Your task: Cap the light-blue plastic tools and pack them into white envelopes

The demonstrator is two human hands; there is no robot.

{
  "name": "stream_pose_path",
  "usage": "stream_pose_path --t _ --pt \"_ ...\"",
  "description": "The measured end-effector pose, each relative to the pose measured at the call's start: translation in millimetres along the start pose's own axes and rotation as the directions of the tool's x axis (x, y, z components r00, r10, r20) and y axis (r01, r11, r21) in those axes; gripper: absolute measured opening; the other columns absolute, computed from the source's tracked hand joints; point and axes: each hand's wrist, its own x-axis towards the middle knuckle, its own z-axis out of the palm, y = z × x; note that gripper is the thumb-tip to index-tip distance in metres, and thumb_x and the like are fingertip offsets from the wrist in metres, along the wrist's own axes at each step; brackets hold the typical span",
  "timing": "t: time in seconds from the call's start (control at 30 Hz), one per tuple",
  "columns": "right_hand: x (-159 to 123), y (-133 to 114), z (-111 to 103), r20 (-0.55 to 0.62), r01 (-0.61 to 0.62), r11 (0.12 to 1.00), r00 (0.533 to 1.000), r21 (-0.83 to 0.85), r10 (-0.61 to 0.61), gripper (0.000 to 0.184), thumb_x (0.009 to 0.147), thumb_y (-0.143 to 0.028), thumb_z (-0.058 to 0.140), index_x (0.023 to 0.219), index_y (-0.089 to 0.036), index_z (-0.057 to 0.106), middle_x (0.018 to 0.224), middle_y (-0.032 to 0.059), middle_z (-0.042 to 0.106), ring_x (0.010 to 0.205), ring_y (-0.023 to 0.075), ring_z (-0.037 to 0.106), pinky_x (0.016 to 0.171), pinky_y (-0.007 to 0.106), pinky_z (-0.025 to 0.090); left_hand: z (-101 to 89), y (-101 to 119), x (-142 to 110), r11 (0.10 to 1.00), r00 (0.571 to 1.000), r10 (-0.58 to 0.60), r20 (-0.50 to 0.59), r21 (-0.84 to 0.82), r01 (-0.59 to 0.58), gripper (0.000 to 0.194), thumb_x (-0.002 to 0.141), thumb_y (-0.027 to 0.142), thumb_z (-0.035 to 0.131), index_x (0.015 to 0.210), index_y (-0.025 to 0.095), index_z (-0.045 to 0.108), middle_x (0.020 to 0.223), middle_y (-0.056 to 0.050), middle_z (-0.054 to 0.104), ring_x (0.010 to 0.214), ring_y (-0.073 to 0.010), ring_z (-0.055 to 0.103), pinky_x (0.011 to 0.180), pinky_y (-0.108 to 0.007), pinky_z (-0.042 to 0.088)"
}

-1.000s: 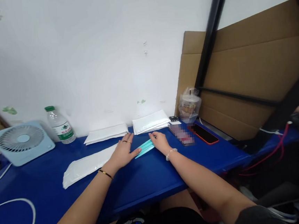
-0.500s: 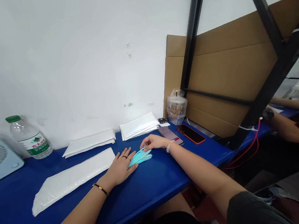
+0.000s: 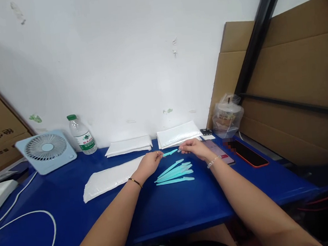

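My left hand point(image 3: 150, 162) pinches the handle end of a turquoise eyebrow razor point(image 3: 170, 153) above the blue table. At the razor's other end, the fingers of my right hand point(image 3: 193, 148) are closed on a small translucent cap point(image 3: 179, 150). Whether the cap still touches the razor is too small to tell. Just below my hands, several more turquoise razors point(image 3: 174, 172) lie loosely fanned out, their wider ends pointing right. A long white plastic packet point(image 3: 108, 179) lies under and left of my left wrist.
Two white packet stacks point(image 3: 128, 146) point(image 3: 179, 134) lie along the wall. A blue fan point(image 3: 50, 150) and a water bottle point(image 3: 83, 137) stand at left, near a white cable point(image 3: 54, 224). At right are two phones point(image 3: 216, 151) point(image 3: 251, 153) and a bagged drink cup point(image 3: 228, 115).
The bunched razors have been spread on the table. One razor is now lifted in my left hand, and my right hand has closed on its cap. The camera view has swung.
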Motion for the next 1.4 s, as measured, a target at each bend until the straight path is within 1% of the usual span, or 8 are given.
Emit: stream_pose_path --t 0.17,0.47,0.63,0.73,0.97,1.07,1.2,1.4 --pt "2 25 -19 -0.108 0.024 0.976 0.993 -0.218 -0.049 0.011 0.063 -0.027 0.074 0.07 -0.018 0.074 0.069 0.0033 0.071 0.065 0.017 0.06 0.068 0.03 0.046 -2.0 -26 5 0.946 0.974 0.215 -0.068 0.261 -0.191 0.017 0.074 0.038 0.062 0.08 0.025 0.071 0.067 -0.004 0.062 0.067 -0.0203 0.059 0.073 -0.029 0.047" --pt "-5 10 -8 0.16 0.28 0.832 0.96 -0.479 -0.23 0.01 0.064 -0.031 0.075 0.073 -0.025 0.074 0.078 0.0024 0.063 0.079 0.0202 0.053 0.074 0.032 0.041 7.1 -21 -2 0.917 0.986 0.168 0.001 0.368 -0.156 0.019 0.072 0.035 0.067 0.087 0.025 0.071 0.087 -0.007 0.061 0.092 -0.0269 0.056 0.092 -0.04 0.037" --pt "-4 6 5 0.262 0.277 0.733 0.955 -0.621 -0.139 0.006 0.066 -0.029 0.073 0.068 -0.023 0.071 0.079 0.0026 0.058 0.079 0.0194 0.052 0.071 0.029 0.037 15.4 -14 -7 0.885 0.96 0.243 0.143 0.373 -0.279 0.012 0.067 0.035 0.071 0.07 0.025 0.068 0.064 -0.001 0.06 0.062 -0.0176 0.055 0.072 -0.028 0.044" --pt "-3 5 6 0.287 0.272 0.725 0.952 -0.632 -0.107 0.008 0.069 -0.029 0.071 0.066 -0.021 0.069 0.079 0.0026 0.058 0.079 0.0187 0.052 0.071 0.028 0.037 17.2 -13 -5 0.876 0.964 0.186 0.19 0.413 -0.25 0.009 0.071 0.029 0.066 0.064 0.023 0.065 0.06 0.0 0.06 0.055 -0.0145 0.053 0.061 -0.024 0.041" --pt "0 10 -24 0.229 0.215 0.693 0.971 -0.689 -0.073 0.014 0.072 -0.032 0.068 0.07 -0.018 0.068 0.082 0.0036 0.058 0.078 0.0182 0.053 0.069 0.028 0.039 5.1 -8 3 0.753 0.962 -0.064 0.267 0.646 -0.129 0.013 0.08 0.029 0.055 0.078 0.021 0.066 0.075 -0.001 0.066 0.071 -0.0153 0.059 0.065 -0.024 0.041" --pt "-3 7 -34 0.17 0.158 0.684 0.984 -0.712 -0.05 0.019 0.07 -0.037 0.069 0.075 -0.019 0.069 0.082 0.0035 0.058 0.076 0.0184 0.054 0.068 0.028 0.04 1.4 -12 4 0.71 0.972 -0.015 0.233 0.687 -0.154 0.019 0.079 0.034 0.059 0.092 0.023 0.067 0.09 -0.002 0.067 0.087 -0.0192 0.059 0.075 -0.028 0.044" --pt "-11 -6 -29 0.278 0.186 0.738 0.96 -0.648 0.002 0.02 0.072 -0.038 0.066 0.079 -0.019 0.068 0.086 0.0037 0.059 0.081 0.0185 0.055 0.071 0.028 0.042 1.6 -16 4 0.659 0.976 0.101 0.195 0.721 -0.213 0.039 0.079 0.036 0.061 0.117 0.028 0.059 0.119 -0.003 0.059 0.111 -0.0238 0.05 0.09 -0.034 0.041" --pt "-15 -14 -14 0.378 0.209 0.666 0.918 -0.716 0.118 0.016 0.069 -0.036 0.07 0.074 -0.021 0.069 0.089 0.0038 0.056 0.084 0.0196 0.053 0.076 0.03 0.039 7.3 -12 1 0.631 0.963 0.057 0.264 0.738 -0.24 0.021 0.085 0.033 0.053 0.1 0.028 0.067 0.101 -0.001 0.066 0.095 -0.0203 0.058 0.081 -0.031 0.042"
